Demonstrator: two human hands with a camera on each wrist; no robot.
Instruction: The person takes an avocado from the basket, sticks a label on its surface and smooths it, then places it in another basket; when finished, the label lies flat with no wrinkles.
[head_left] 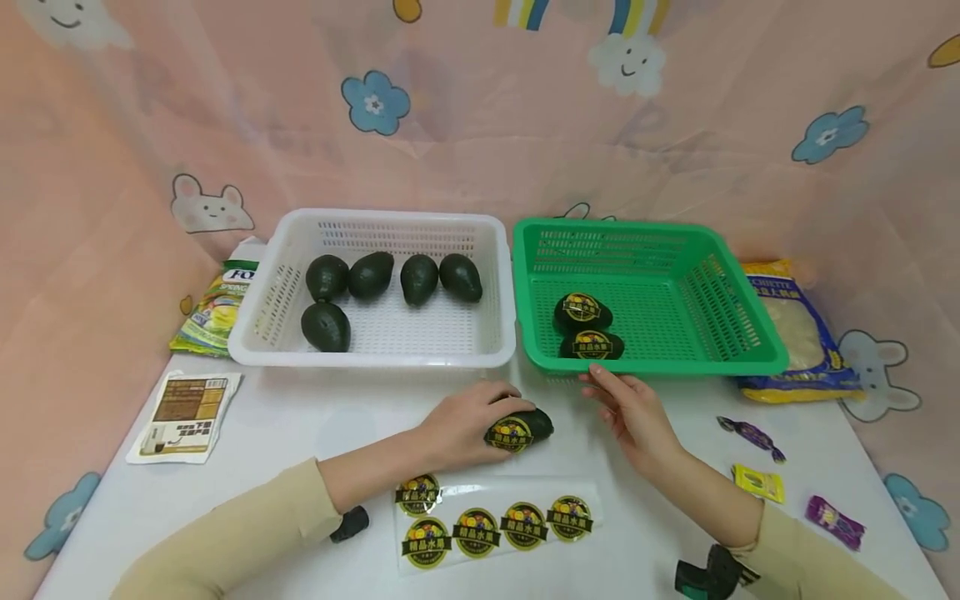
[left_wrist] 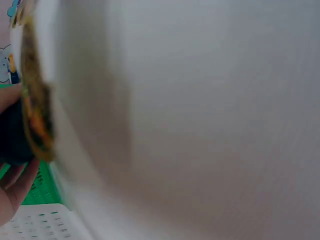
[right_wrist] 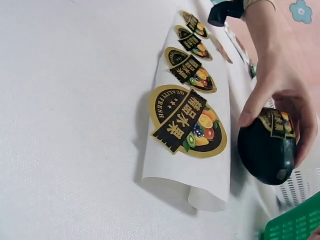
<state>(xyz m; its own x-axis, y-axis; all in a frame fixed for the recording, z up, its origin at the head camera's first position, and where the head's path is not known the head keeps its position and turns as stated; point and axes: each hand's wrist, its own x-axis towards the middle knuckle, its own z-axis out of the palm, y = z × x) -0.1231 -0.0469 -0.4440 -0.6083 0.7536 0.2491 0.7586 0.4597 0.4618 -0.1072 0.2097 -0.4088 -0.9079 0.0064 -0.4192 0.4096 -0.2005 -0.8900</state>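
My left hand [head_left: 468, 427] grips a dark green avocado [head_left: 542, 425] over the table, its thumb and fingers around the sides. A round black-and-gold fruit sticker [right_wrist: 276, 122] sits on the avocado's skin. My right hand [head_left: 637, 414] holds nothing; its fingers are loosely bent, with a fingertip right at the front rim of the green basket [head_left: 652, 367]. In that basket lie two stickered avocados [head_left: 596, 307]. Below my left hand is a white sheet [head_left: 517, 490] bearing several more stickers [right_wrist: 187, 120], curled at one end in the right wrist view.
A white basket [head_left: 367, 360] at back left holds several avocados [head_left: 326, 325] without visible stickers. Food bags [head_left: 217, 308] flank the baskets. A flat white packet [head_left: 185, 417] lies at left. Small wrapped candies [head_left: 757, 482] lie at right, near the right forearm.
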